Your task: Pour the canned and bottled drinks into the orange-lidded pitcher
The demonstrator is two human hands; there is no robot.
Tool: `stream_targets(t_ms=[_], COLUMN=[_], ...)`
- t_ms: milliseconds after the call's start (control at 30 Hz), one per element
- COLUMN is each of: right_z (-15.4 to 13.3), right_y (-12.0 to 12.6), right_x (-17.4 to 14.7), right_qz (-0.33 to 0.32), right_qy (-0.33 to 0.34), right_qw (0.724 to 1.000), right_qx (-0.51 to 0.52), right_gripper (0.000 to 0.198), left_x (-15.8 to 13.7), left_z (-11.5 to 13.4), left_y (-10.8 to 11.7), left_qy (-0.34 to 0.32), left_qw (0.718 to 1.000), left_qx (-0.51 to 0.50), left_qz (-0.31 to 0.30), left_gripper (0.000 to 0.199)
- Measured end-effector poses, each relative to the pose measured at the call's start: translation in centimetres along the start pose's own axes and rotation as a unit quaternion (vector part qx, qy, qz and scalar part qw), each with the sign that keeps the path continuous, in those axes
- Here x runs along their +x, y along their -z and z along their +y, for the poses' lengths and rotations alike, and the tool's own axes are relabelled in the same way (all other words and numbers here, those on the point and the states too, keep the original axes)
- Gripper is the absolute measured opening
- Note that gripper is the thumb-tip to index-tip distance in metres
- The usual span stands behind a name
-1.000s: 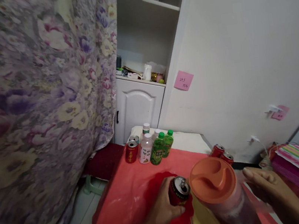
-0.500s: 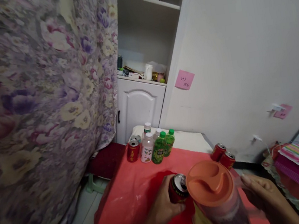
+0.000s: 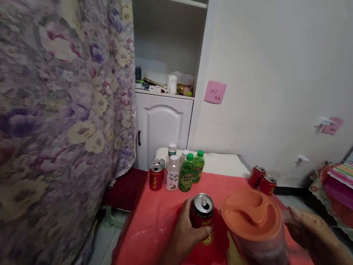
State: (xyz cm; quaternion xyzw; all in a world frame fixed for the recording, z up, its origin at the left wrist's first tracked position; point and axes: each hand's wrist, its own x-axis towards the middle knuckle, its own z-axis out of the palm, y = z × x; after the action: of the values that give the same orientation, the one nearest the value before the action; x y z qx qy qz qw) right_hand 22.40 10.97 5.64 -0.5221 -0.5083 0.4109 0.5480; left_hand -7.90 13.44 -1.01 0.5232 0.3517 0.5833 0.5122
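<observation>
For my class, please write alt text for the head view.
A person's left hand holds an opened red metal can; the right hand holds a clear plastic pitcher with a round orange lid. Beyond stand capped plastic bottles and red metal cans.

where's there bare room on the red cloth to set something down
Two patches of bare red cloth: between the gold-lettered red metal can and left hand, and between the green plastic bottles and two rightmost red metal cans. The front, with the dark-banded can, orange-lidded clear plastic pitcher and right hand, is crowded.
</observation>
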Motion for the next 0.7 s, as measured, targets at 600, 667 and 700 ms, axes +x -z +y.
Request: stream_targets(t_ms=[600,667,700], right_z=[9.7,10.7,11.0], right_y=[3.6,4.0,4.1], right_x=[2.2,2.7,2.9], right_qz=[0.251,0.249,0.242], right_qy=[0.172,0.167,0.162], right_qw=[0.949,0.950,0.953], right_qx=[-0.089,-0.085,-0.078], right_gripper=[0.038,0.043,0.042], left_x=[0.9,1.1,1.2], left_z=[-2.2,-2.7,-2.9], left_y=[0.9,0.9,1.0], left_qy=[0.037,0.033,0.034], left_qw=[0.998,0.998,0.997], left_qx=[0.055,0.062,0.067], left_qz=[-0.007,-0.008,-0.007], left_gripper=[0.079,0.080,0.080])
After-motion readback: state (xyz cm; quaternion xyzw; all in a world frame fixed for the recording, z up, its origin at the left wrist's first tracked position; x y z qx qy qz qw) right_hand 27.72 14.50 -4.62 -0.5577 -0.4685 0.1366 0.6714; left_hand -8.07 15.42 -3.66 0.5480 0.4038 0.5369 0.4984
